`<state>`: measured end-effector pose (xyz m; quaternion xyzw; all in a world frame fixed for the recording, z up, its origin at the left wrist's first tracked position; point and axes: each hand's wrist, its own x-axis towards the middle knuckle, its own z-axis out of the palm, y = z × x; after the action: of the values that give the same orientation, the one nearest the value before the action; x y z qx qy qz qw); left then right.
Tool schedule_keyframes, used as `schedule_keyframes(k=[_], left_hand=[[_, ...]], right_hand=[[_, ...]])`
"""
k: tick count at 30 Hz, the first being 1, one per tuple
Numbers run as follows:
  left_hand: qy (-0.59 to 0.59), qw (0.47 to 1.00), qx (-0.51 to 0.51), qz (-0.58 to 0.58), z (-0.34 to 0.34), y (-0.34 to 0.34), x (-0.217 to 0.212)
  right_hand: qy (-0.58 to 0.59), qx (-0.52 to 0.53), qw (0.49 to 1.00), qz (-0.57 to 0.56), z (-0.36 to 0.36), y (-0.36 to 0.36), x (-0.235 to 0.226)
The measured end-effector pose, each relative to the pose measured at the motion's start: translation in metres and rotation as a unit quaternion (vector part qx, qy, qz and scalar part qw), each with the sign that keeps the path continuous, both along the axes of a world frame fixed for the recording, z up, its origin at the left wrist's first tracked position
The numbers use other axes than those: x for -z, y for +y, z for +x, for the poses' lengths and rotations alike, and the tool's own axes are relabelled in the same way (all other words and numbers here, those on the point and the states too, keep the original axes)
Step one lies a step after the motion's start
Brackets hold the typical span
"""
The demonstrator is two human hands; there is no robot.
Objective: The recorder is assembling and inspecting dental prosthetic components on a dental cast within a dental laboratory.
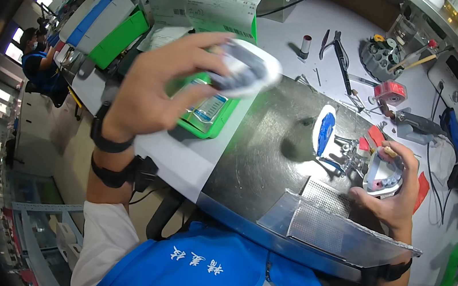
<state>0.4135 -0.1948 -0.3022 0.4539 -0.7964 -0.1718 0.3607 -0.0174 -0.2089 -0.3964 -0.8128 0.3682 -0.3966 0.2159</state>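
Head view: at ten o'clock from the middle, see the left hand (pixel 155 84) raised, with thumb and fingers clasping the near edge of a white-and-grey dental cast (pixel 247 70) toward twelve o'clock (blurred, so fine detail impossible to tell). Near three o'clock, find the right hand (pixel 398 206), with thumb and fingers spread wide but pressed around a second dental cast (pixel 390 181), grey and pink on a white base. Just left of that cast, note a jointed metal frame (pixel 349 153), and next to it a blue-and-white piece (pixel 326 131) over the dark metal work plate (pixel 255 166). At four o'clock, see a perforated metal sheet (pixel 323 195); between one and two, black-handled pliers (pixel 342 55) on the white bench (pixel 290 27). Toward eleven, find a green tray (pixel 201 133) with a clear packet (pixel 209 107) inside (partly behind the left hand).
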Motion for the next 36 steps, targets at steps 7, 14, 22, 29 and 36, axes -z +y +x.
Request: schedule_keyframes(k=[7,14,22,29,36], left_hand=[[-0.139,0.967,0.210,0.043,-0.091,-0.030,0.015],[-0.121,0.961,0.222,0.111,-0.123,-0.032,0.024],[-0.020,0.984,0.170,0.048,-0.143,-0.035,0.065],[-0.026,0.976,0.194,0.096,-0.139,-0.039,0.059],[-0.057,0.990,0.122,0.044,-0.144,-0.030,0.063]], right_hand=[[0.006,-0.018,0.995,-0.100,0.004,-0.003,-0.011],[0.009,-0.001,0.993,-0.118,0.002,0.001,-0.016],[-0.075,-0.004,0.993,-0.091,0.000,0.001,-0.010],[-0.066,-0.002,0.996,-0.060,-0.005,-0.003,-0.003],[-0.066,-0.005,0.997,-0.039,-0.004,-0.003,-0.004]])
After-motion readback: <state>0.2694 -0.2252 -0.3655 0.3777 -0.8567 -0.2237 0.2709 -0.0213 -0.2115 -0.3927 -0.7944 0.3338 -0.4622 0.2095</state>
